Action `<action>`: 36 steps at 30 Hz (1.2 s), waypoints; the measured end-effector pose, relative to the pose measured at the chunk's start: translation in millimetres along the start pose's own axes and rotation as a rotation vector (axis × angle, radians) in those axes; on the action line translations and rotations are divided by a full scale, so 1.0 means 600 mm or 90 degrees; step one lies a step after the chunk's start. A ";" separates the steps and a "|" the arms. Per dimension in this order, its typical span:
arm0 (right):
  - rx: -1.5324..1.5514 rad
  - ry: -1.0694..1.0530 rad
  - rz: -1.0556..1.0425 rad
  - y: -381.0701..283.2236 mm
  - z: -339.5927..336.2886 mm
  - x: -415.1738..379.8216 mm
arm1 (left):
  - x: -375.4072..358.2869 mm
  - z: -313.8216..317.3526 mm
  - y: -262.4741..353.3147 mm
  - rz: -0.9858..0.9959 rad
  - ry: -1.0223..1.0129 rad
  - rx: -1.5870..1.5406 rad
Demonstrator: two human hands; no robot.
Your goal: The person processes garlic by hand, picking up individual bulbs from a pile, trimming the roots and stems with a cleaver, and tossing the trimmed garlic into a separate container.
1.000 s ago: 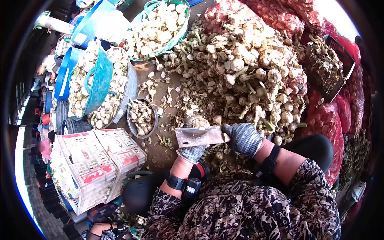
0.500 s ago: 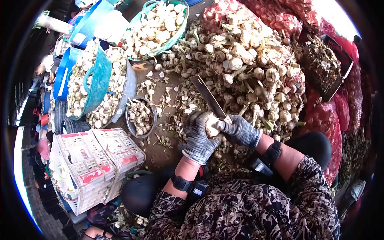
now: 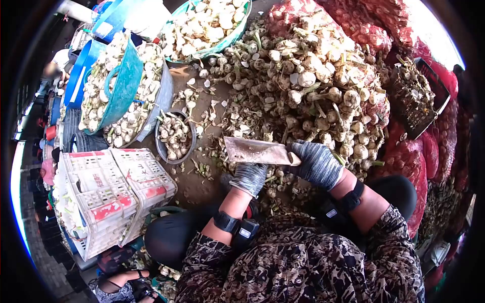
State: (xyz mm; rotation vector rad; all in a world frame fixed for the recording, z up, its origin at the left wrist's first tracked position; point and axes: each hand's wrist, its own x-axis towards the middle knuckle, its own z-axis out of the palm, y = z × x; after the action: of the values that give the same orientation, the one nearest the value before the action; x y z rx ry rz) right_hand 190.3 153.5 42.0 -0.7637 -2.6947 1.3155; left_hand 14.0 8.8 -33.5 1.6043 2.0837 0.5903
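Note:
A wide cleaver (image 3: pixel 257 151) is in my gloved right hand (image 3: pixel 318 164), its fingers wrapped round the short handle and its blade lying flat toward the left. Behind and below the blade is my gloved left hand (image 3: pixel 249 179); its fingers are hidden by the blade, and so is anything they hold. Beyond both hands rises a large heap of garlic bulbs (image 3: pixel 323 76) with stalks. Loose skins and cut stalks (image 3: pixel 242 121) lie on the ground around the blade.
Left of my hands stand a small round bucket of garlic (image 3: pixel 175 136) and a white plastic crate (image 3: pixel 96 187). Farther back are a teal tub (image 3: pixel 123 86) and a green basket (image 3: pixel 245 25), both with garlic. Red mesh sacks (image 3: pixel 409 166) lie right. A person's arm (image 3: pixel 121 278) shows lower left.
The blade has turned from steep to nearly level, with its broad face now showing. The garlic bulb between my hands is out of sight, and my hands are slightly farther apart.

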 end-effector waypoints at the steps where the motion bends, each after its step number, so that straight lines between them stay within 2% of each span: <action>1: -0.046 -0.031 0.035 0.003 0.001 0.003 | 0.000 -0.010 0.004 -0.077 0.000 -0.103; 2: -0.043 -0.110 0.146 0.004 -0.007 0.008 | -0.001 -0.015 0.006 -0.093 0.057 -0.079; 3: -0.060 -0.148 0.202 0.017 -0.004 0.009 | 0.002 -0.023 0.008 -0.108 0.114 -0.053; 4: -0.078 -0.129 0.242 0.036 0.011 0.011 | 0.009 -0.039 0.010 -0.235 0.071 -0.249; 5: -0.096 -0.111 0.279 0.050 0.018 0.016 | 0.020 -0.028 -0.026 -0.239 0.177 -0.326; 6: -0.103 -0.136 0.307 0.065 0.015 0.018 | 0.031 -0.030 -0.079 -0.289 0.204 -0.573; 7: -0.109 -0.167 0.337 0.075 0.013 0.016 | 0.056 -0.084 -0.091 -0.246 0.284 -0.796; 8: -0.106 -0.133 0.337 0.086 0.024 0.020 | 0.094 -0.145 -0.107 -0.176 0.365 -0.838; 9: -0.089 -0.100 0.322 0.092 0.028 0.017 | 0.124 -0.203 -0.116 -0.199 0.473 -0.930; 11: -0.081 -0.044 0.284 0.082 0.031 0.025 | 0.172 -0.302 -0.139 -0.107 0.545 -0.990; 12: -0.078 -0.046 0.284 0.114 0.052 0.025 | 0.192 -0.328 -0.151 -0.183 0.571 -1.029; 13: 0.011 -0.007 0.200 0.158 0.081 0.029 | 0.209 -0.328 -0.166 -0.306 0.585 -1.033; 14: 0.100 0.036 0.115 0.202 0.106 0.028 | 0.216 -0.295 -0.203 -0.337 0.494 -0.873; 15: 0.152 0.044 0.162 0.187 0.098 0.031 | 0.223 -0.248 -0.261 -0.361 0.403 -0.712; 16: 0.204 0.057 0.208 0.171 0.088 0.034 | 0.226 -0.213 -0.268 -0.360 0.392 -0.711; 19: 0.317 0.057 0.228 0.174 0.092 0.036 | 0.210 -0.061 -0.239 -0.377 0.031 -0.185; 20: 0.373 0.068 0.224 0.182 0.099 0.037 | 0.227 -0.034 -0.231 -0.487 -0.105 -0.045; 21: 0.341 0.065 0.229 0.188 0.103 0.034 | 0.242 -0.017 -0.227 -0.587 -0.245 0.100; 22: 0.308 0.062 0.233 0.189 0.104 0.033 | 0.238 0.009 -0.249 -0.546 -0.326 0.109; 23: 0.179 0.028 0.258 0.148 0.074 0.039 | 0.232 0.049 -0.287 -0.502 -0.405 0.120; 25: 0.115 -0.019 0.308 0.109 0.041 0.050 | 0.226 0.134 -0.366 -0.508 -0.472 0.153; 27: 0.083 -0.037 0.301 0.119 0.049 0.053 | 0.235 0.086 -0.312 -0.532 -0.525 0.124; 28: 0.088 -0.038 0.299 0.112 0.047 0.056 | 0.231 0.092 -0.336 -0.454 -0.555 0.111; 30: 0.095 -0.049 0.307 0.096 0.028 0.064 | 0.208 0.130 -0.402 -0.415 -0.409 -0.002; 32: 0.102 -0.033 0.296 0.109 0.040 0.066 | 0.197 0.088 -0.312 -0.514 -0.153 -0.116; 33: 0.105 -0.022 0.284 0.114 0.043 0.066 | 0.192 0.060 -0.259 -0.516 -0.102 -0.314; 34: 0.024 -0.031 0.276 0.102 0.031 0.071 | 0.181 0.042 -0.226 -0.417 -0.072 -0.401; 36: -0.004 -0.038 0.261 0.078 0.018 0.076 | 0.159 0.033 -0.170 -0.209 0.027 -0.526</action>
State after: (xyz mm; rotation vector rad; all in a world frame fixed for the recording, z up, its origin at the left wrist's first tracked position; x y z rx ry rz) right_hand 166.9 190.5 -7.9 -1.3551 -2.6812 1.4173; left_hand -76.1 78.9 -116.9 0.7692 1.7108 1.1646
